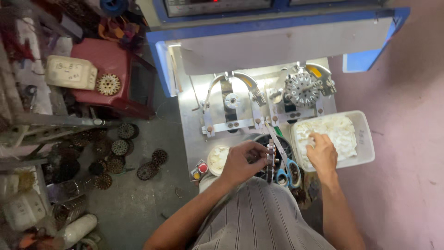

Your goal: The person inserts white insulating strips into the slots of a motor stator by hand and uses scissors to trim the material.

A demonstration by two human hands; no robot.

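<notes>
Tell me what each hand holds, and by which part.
Left hand grips a round toothed metal core by its edge. Right hand reaches into the white tub; its hold cannot be told.

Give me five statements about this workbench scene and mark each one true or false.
1. The right hand reaches into the white tub of pale strips. True.
2. The left hand holds a dark toothed round core. True.
3. The blue-handled scissors lie inside the white tub. False: they lie beside it, between the hands.
4. Both winding fixtures carry a core. False: only the right fixture does; the left fixture is bare.
5. Round cores lie scattered on the floor. True.
</notes>
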